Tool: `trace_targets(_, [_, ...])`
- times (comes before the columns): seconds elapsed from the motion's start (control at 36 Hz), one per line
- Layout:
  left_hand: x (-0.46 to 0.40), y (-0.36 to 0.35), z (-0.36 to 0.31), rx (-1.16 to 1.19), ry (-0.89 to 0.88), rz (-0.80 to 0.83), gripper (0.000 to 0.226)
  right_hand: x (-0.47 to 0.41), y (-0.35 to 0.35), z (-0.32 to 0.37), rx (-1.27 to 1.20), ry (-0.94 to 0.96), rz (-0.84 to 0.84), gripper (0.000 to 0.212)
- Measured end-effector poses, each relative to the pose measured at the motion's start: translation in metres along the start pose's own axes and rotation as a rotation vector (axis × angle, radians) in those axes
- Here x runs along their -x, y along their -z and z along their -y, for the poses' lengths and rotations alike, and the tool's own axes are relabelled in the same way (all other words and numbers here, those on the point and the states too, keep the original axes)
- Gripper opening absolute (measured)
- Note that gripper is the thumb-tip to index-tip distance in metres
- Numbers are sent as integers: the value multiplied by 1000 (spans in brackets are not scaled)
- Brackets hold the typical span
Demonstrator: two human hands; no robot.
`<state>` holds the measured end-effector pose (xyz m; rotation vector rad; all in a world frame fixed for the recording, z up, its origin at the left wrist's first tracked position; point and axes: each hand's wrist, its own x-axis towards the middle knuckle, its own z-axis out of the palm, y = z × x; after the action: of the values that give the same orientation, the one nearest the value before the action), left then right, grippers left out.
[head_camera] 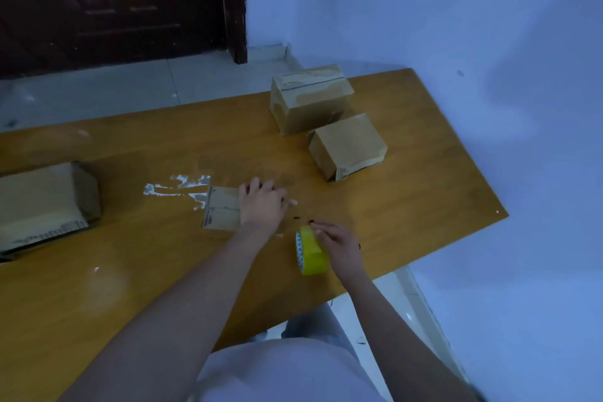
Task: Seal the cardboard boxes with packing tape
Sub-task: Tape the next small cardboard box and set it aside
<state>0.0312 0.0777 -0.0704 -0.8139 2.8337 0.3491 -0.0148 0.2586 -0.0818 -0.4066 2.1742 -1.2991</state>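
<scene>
Right now a small flat cardboard box (221,208) lies at the middle of the wooden table (130,271), its long axis running near to far and its printed flap edge facing left. On its right end rests the left hand (262,202), fingers curled over the far right edge and gripping the box. Just right and nearer sits the roll of yellow packing tape (311,251), a glossy ring standing on its edge with its white printed core facing left. The right hand (337,243) holds it from the right side, fingers bent over the rim. So the two hands are apart, one on the box, one on the tape, with bare tabletop between them.

Left of the box, torn white scraps of tape residue (177,188) stick to the smooth orange-brown surface. At the far right stand two closed brown cartons: the farther cardboard box (311,98) shows shiny clear tape across its top, and the nearer cardboard box (347,145) is tilted, a printed end facing near. At the left edge sits a larger box (45,202), its long axis near to far.
</scene>
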Motion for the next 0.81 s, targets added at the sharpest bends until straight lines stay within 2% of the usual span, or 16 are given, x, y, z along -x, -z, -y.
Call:
trace_targets(0.17, [4,1,0,13,11,-37,53,0,-1,-1,9,-6,-13,20])
trace_targets(0.22, [6,-3,6,146,-31,-152,54,0,-1,-2,13,-12,-14,20])
trace_targets(0.31, [12,-3,18,314,-164,-470,49,0,0,-1,10,-16,-12,20])
trace_targets(0.33, [15,-3,22,325,-211,-518,47,-1,0,-1,8,-10,-11,19])
trace_targets(0.39, [22,-3,31,321,-341,-483,42,0,-1,-1,-2,0,-13,18])
trace_targets(0.44, [32,-4,42,269,-449,-340,42,1,-1,0,-17,7,-21,16])
trace_targets(0.53, [49,-2,54,102,-478,-114,48,2,-1,1,-34,3,-26,16])
trace_targets(0.58, [55,-3,54,-2,-482,-43,41,3,-1,1,-33,6,-28,15])
trace_targets(0.69, [56,-16,47,-96,-468,-198,22,4,-2,1,-21,-15,-33,16])
trace_targets(0.81, [58,-24,40,-53,-494,-332,22,4,-3,0,-17,-41,-49,18])
